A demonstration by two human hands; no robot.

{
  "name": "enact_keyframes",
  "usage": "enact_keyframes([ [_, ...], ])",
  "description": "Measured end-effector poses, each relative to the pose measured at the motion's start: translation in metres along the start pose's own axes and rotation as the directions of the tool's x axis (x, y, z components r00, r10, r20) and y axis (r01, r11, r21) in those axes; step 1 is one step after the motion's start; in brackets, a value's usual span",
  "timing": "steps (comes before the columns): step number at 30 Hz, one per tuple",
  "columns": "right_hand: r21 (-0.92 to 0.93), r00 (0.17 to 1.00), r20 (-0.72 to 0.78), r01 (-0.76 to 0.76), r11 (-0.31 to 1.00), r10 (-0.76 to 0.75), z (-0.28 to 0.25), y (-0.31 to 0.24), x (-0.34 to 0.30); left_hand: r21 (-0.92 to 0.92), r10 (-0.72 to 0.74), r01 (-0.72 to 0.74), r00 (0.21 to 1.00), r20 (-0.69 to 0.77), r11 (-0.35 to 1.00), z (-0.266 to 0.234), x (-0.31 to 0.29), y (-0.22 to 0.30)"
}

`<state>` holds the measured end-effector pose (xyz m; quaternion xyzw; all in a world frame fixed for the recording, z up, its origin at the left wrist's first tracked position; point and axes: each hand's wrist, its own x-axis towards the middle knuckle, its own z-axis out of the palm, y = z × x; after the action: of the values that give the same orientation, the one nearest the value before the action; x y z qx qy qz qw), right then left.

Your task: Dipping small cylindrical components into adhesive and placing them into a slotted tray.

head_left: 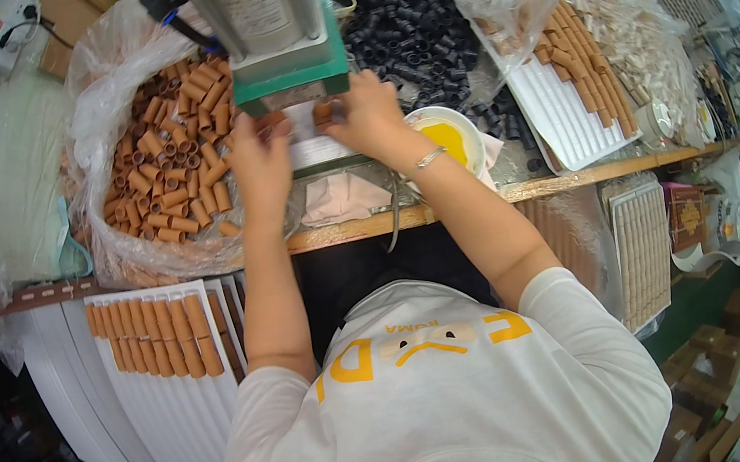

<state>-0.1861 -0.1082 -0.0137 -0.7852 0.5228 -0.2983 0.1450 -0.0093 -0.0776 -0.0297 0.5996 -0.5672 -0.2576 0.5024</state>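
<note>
A bench press with a green head [290, 78] and a grey cylinder above it stands at the far middle of the bench. Just beneath its head, my left hand [261, 166] closes its fingers on a brown tube [271, 118], slightly blurred. On the other side, my right hand [367, 117] has its fingers round another short brown tube [323, 112]. Between the hands lies the pale metal base [316, 148] of the press. Whether the two brown pieces are joined cannot be seen.
Left of the press is a plastic-lined heap of brown tubes [180, 173]. Black fittings [406, 25] are piled behind right. A bowl of yellow liquid [447, 138] sits by my right wrist, a pink cloth [341, 199] at the front edge. White trays [169, 423] hold tubes.
</note>
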Motion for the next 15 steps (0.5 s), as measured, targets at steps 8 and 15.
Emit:
enact_keyframes([
  [8,-0.079,0.996,-0.079,-0.036,0.996,0.029,-0.045,-0.015,-0.048,-0.479,-0.163,0.432,0.848,0.505,0.764,-0.052,-0.07,0.022],
  [15,0.743,0.992,0.129,-0.089,0.663,-0.012,-0.067,-0.014,-0.1,-0.49,-0.093,0.584,0.698,0.71,0.647,-0.002,-0.087,0.051],
])
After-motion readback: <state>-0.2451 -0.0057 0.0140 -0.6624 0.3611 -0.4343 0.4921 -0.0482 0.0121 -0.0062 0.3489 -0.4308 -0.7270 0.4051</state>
